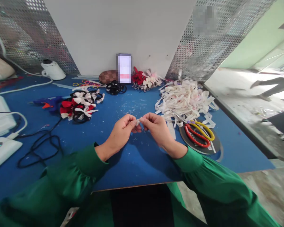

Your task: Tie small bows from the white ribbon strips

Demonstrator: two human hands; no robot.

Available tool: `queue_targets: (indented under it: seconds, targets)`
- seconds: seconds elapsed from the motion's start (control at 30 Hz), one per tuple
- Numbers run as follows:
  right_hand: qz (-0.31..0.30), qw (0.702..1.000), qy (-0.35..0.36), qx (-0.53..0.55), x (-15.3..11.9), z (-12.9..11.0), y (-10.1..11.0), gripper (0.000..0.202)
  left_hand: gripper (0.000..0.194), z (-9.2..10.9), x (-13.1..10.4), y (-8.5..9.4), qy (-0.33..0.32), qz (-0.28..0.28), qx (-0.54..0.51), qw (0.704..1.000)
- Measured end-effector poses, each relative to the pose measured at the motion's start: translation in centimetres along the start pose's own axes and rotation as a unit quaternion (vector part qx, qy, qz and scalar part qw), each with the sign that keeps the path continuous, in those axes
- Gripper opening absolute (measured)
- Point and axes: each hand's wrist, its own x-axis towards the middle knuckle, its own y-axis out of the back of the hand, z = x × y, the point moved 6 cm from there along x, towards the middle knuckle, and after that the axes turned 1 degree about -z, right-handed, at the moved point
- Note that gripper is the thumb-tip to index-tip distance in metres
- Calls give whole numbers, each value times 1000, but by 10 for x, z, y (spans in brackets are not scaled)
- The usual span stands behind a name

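My left hand (pixel 123 130) and my right hand (pixel 156 127) meet over the middle of the blue table (pixel 132 170). Both have thumb and fingers pinched on a small whitish piece (pixel 137 122), mostly hidden by the fingertips. Right of my right hand lies a heap of white ribbon strips (pixel 184 97). Scissors with red and yellow handles (pixel 197 144) rest on a dark round reel (pixel 184 134) beside the heap. To the left of my left hand is a pile of red, white and black bows (pixel 79 105).
A blue glue gun (pixel 49 102), black cable (pixel 33 151) and white devices (pixel 4 149) occupy the left side. At the back stand a lit phone (pixel 124 67), a checkered pouch (pixel 108 76) and more bows (pixel 148 78). Another person's legs (pixel 276 83) show at far right.
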Motion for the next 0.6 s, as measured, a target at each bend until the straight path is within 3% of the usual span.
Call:
queue_targets:
  seconds: [0.23,0.37,0.6]
  targets:
    - [-1,1000,-8,15,3,1,4,28,20,-9,4,-1,77,-53,-134,987]
    - [-4,1000,-19,18,1,0,2,30,25,-7,2,-3,67,-41,-126,989]
    - [2,1000,1,-8,0,-1,2,28,15,1,-2,0,24,21,-45,998]
